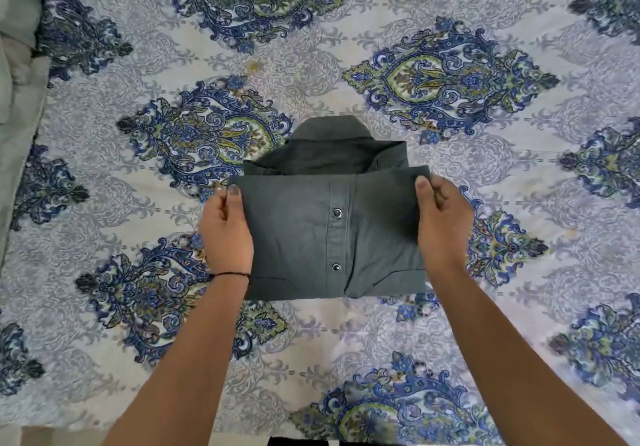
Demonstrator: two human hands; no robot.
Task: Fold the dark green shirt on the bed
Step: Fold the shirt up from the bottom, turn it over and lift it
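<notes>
The dark green shirt (298,234) lies in the middle of the bed as a compact rectangle, its collar at the far end. A folded flap with the button placket and two snap buttons covers the near part. My left hand (227,231) pinches the flap's far left corner between thumb and fingers. On the other side, my right hand (441,217) pinches the far right corner the same way. Both hands hold the flap's far edge just short of the collar.
The bed (346,47) is covered by a pale sheet printed with large blue and green paisley medallions. Grey bedding or a pillow (17,75) lies bunched along the left edge. The bed's near edge runs along the bottom of the view.
</notes>
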